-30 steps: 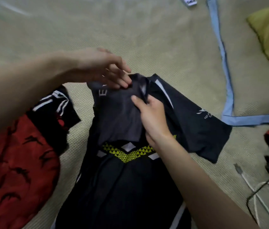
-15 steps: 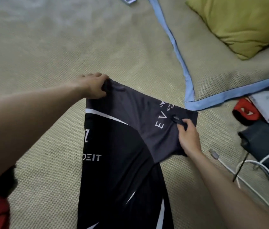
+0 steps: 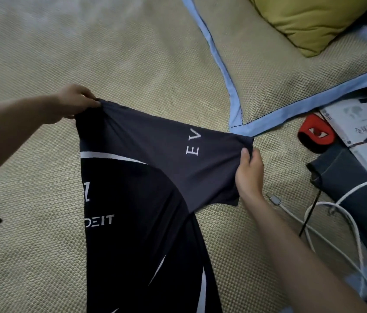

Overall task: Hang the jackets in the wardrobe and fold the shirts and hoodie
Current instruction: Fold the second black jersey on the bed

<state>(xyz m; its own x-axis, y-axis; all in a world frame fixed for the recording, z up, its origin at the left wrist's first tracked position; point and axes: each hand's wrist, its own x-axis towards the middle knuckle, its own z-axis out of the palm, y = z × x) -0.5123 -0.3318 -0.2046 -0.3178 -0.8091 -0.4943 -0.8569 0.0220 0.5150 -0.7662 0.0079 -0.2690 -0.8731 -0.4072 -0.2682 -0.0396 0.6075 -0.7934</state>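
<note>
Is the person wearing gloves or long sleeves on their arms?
No. Both the left hand and the right hand are bare, with no gloves, rings or watch showing. Both forearms are uncovered as far as the picture shows, so no sleeves are visible.

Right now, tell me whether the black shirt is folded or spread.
Spread, not folded: the left hand and right hand hold the black shirt stretched.

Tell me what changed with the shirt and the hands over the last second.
A second ago both hands met at the collar of the black shirt, which lay flat. Since then they have moved apart: the left hand now grips one top corner, the right hand pinches the other, stretching the top edge taut between them. Half a second ago the hold was already the same. The shirt's lower part still lies on the woven mat.
</note>
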